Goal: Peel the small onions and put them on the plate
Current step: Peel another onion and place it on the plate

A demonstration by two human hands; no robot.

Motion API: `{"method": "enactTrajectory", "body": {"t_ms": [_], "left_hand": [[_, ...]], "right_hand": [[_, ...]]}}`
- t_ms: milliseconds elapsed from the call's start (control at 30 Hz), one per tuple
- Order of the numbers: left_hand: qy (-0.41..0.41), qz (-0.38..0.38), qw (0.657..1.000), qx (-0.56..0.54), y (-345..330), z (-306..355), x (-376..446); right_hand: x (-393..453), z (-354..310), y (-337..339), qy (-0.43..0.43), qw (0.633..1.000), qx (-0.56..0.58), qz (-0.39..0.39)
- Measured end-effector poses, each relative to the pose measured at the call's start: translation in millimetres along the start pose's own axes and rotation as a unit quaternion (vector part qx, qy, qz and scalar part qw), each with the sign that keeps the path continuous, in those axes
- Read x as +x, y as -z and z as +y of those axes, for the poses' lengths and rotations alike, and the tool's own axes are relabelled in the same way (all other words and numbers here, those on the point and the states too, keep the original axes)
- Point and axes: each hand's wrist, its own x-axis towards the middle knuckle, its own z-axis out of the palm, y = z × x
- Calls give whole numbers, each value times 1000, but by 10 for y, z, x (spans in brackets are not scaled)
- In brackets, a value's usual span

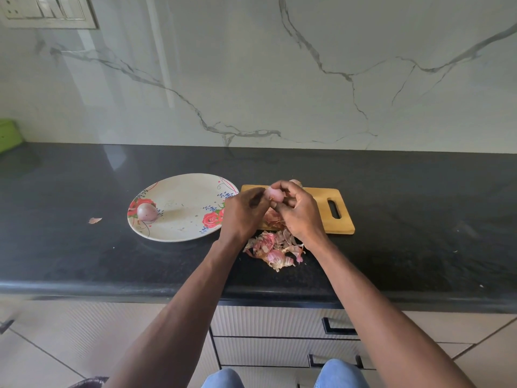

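Observation:
Both hands meet over the wooden cutting board [334, 219]. My left hand [243, 212] and my right hand [298, 212] both pinch a small pinkish onion [270, 194] between their fingertips, held above the board's left end. One peeled onion [146, 212] lies on the left side of the floral plate [181, 233], which sits just left of the board. Another small onion [296, 182] peeks out behind my right hand at the board's far edge, mostly hidden.
A heap of pink onion skins [275, 252] lies on the black counter in front of the board, with more skins on the board under my hands. A single skin scrap [95, 220] lies left of the plate. A green object [8, 134] stands at the far left.

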Motion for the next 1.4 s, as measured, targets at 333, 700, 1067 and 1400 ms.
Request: {"method": "enactTrajectory", "body": {"t_ms": [333,700,1067,1400], "left_hand": [[54,46,996,-59,7,-35,22],[66,32,995,-73,-45,-14,37],[98,24,974,-204,-27,-26,56],[100,-3,976,-194,-61,-65,71]], "right_hand": [[14,-95,45,-95,977,186,-48],[31,-50,14,-84,989,118,7],[47,-56,34,-140,969,205,12],[81,-17,7,-160,957,241,14]]}}
